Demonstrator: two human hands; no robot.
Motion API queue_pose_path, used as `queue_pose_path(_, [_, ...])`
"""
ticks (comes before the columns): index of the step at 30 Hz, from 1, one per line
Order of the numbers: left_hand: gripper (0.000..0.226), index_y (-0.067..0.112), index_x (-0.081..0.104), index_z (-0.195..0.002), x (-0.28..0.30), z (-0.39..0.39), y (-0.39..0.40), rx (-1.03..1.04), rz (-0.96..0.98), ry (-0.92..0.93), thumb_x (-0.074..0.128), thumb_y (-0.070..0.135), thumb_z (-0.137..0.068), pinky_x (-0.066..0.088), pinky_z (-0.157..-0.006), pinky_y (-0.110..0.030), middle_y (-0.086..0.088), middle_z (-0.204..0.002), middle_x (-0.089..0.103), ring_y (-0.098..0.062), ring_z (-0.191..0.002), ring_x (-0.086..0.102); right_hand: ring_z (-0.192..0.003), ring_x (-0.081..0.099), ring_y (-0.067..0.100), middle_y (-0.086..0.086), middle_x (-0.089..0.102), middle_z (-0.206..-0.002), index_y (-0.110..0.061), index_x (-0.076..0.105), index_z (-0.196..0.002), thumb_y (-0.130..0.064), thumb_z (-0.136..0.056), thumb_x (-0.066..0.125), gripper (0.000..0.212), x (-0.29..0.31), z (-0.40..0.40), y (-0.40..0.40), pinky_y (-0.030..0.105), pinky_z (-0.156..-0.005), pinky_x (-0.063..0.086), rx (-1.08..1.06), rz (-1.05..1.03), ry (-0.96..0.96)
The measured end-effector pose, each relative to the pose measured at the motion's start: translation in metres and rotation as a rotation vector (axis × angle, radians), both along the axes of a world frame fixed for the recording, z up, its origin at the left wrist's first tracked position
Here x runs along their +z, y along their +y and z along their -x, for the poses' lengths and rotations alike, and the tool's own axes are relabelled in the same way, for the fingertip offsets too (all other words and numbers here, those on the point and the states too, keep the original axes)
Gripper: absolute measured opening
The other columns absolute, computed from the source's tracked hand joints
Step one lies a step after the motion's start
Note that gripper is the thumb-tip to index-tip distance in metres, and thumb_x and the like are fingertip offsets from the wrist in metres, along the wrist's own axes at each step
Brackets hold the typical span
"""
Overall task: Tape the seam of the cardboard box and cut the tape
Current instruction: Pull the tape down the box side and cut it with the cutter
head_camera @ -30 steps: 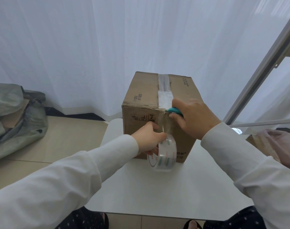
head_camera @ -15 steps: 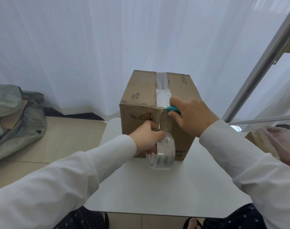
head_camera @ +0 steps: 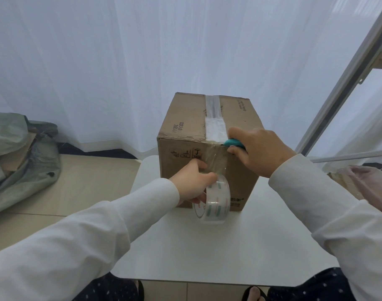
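Note:
A brown cardboard box point(head_camera: 185, 124) stands on a small white table point(head_camera: 207, 253). Clear tape point(head_camera: 214, 118) runs along its top seam and over the near top edge. My left hand point(head_camera: 194, 181) grips a roll of clear tape point(head_camera: 216, 200) in front of the box, low down. A stretched strip of tape point(head_camera: 215, 157) runs from the roll up to the box's edge. My right hand point(head_camera: 259, 148) holds a teal cutter point(head_camera: 233, 143) with its tip against the strip at the top front edge. The cutter's blade is hidden.
White curtains hang behind the box. A grey-green bag point(head_camera: 18, 157) with cardboard lies on the floor at the left. A metal frame point(head_camera: 338, 83) slants at the right, and a plastic-wrapped bundle point(head_camera: 368, 183) sits by the table's right side. My knees and slippers show below.
Both hands keep their grips and places at the box's front. The view has shifted slightly; the cutter stays against the tape at the top edge.

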State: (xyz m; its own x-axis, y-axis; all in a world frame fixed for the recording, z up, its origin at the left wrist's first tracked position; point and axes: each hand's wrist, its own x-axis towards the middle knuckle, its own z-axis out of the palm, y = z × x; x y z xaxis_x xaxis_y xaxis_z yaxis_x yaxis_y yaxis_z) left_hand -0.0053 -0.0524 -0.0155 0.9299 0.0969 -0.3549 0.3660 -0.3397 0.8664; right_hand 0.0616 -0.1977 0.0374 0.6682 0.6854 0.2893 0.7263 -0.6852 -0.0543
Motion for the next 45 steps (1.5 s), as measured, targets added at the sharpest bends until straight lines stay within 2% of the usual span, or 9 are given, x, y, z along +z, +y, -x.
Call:
queue_pose_path(5, [0.045, 0.02, 0.034, -0.13, -0.001, 0.0, 0.001, 0.005, 0.008, -0.001, 0.05, 0.029, -0.089, 0.056, -0.07, -0.033, -0.011, -0.108, 0.063, -0.017, -0.06, 0.063, -0.069, 0.046, 0.02, -0.001, 0.048, -0.084, -0.018, 0.046, -0.095, -0.028, -0.09, 0.049, 0.011, 0.0, -0.001, 0.0, 0.026, -0.065, 0.034, 0.007, -0.004, 0.014])
queue_pose_path(9, [0.045, 0.02, 0.034, -0.129, -0.002, 0.0, 0.001, 0.001, 0.006, -0.003, 0.051, 0.03, -0.089, 0.056, -0.066, -0.031, -0.009, -0.104, 0.063, -0.016, -0.058, 0.063, -0.066, 0.046, 0.02, -0.002, 0.049, -0.081, -0.016, 0.047, -0.094, -0.029, -0.09, 0.05, 0.014, 0.0, -0.002, -0.002, 0.019, -0.056, 0.029, 0.015, -0.051, 0.009])
queue_pose_path(13, [0.045, 0.02, 0.034, -0.129, -0.002, -0.001, 0.001, 0.002, 0.005, -0.003, 0.051, 0.031, -0.089, 0.056, -0.067, -0.032, -0.004, -0.093, 0.062, -0.016, -0.058, 0.064, -0.066, 0.048, 0.021, 0.002, 0.055, -0.081, -0.017, 0.047, -0.097, -0.03, -0.09, 0.048, 0.015, -0.002, -0.001, 0.002, 0.028, -0.064, 0.037, 0.017, -0.047, -0.006])
queue_pose_path(16, [0.045, 0.021, 0.034, -0.129, -0.002, -0.001, 0.001, 0.001, 0.0, 0.0, 0.052, 0.032, -0.089, 0.057, -0.072, -0.034, -0.007, -0.098, 0.064, -0.018, -0.064, 0.066, -0.068, 0.052, 0.024, 0.009, 0.064, -0.088, -0.017, 0.047, -0.097, -0.03, -0.091, 0.047, 0.015, -0.003, -0.002, 0.005, 0.032, -0.066, 0.045, 0.017, -0.042, -0.016])
queue_pose_path(25, [0.045, 0.021, 0.034, -0.13, -0.001, -0.001, 0.0, 0.001, -0.005, 0.007, 0.051, 0.031, -0.089, 0.057, -0.072, -0.035, -0.008, -0.099, 0.065, -0.018, -0.063, 0.066, -0.072, 0.046, 0.019, 0.005, 0.059, -0.095, -0.023, 0.042, -0.093, -0.029, -0.091, 0.048, 0.009, -0.003, -0.006, -0.002, 0.027, -0.068, 0.036, 0.016, -0.019, 0.024])
queue_pose_path(29, [0.044, 0.021, 0.034, -0.129, -0.001, -0.002, 0.001, 0.004, -0.007, 0.009, 0.051, 0.031, -0.089, 0.057, -0.071, -0.034, -0.007, -0.099, 0.065, -0.018, -0.063, 0.067, -0.071, 0.047, 0.019, -0.001, 0.049, -0.087, -0.019, 0.047, -0.098, -0.029, -0.09, 0.048, 0.013, -0.004, -0.008, -0.004, 0.027, -0.067, 0.037, 0.013, -0.019, 0.004])
queue_pose_path(35, [0.043, 0.019, 0.035, -0.129, -0.002, -0.001, 0.002, -0.003, -0.015, -0.008, 0.05, 0.03, -0.09, 0.056, -0.073, -0.035, -0.003, -0.093, 0.062, -0.017, -0.06, 0.065, -0.066, 0.048, 0.023, 0.008, 0.062, -0.086, -0.017, 0.048, -0.095, -0.031, -0.089, 0.049, 0.014, -0.006, -0.014, -0.012, 0.029, -0.064, 0.037, 0.009, -0.033, -0.028])
queue_pose_path(41, [0.047, 0.021, 0.031, -0.131, -0.002, 0.002, 0.0, -0.028, -0.021, -0.003, 0.052, 0.028, -0.089, 0.054, -0.065, -0.031, -0.003, -0.089, 0.06, -0.016, -0.056, 0.061, -0.066, 0.049, 0.023, 0.011, 0.065, -0.093, -0.019, 0.047, -0.094, -0.032, -0.09, 0.048, 0.015, -0.008, -0.017, -0.016, 0.029, -0.064, 0.039, -0.006, -0.028, -0.046])
queue_pose_path(45, [0.05, 0.02, 0.034, -0.132, -0.008, 0.005, -0.001, 0.014, -0.009, -0.042, 0.055, 0.03, -0.088, 0.054, -0.067, -0.033, -0.011, -0.099, 0.061, -0.022, -0.071, 0.059, -0.063, 0.049, 0.022, 0.009, 0.066, -0.087, -0.017, 0.048, -0.094, -0.034, -0.089, 0.049, 0.017, -0.008, -0.017, -0.019, 0.028, -0.063, 0.036, 0.01, -0.082, -0.045])
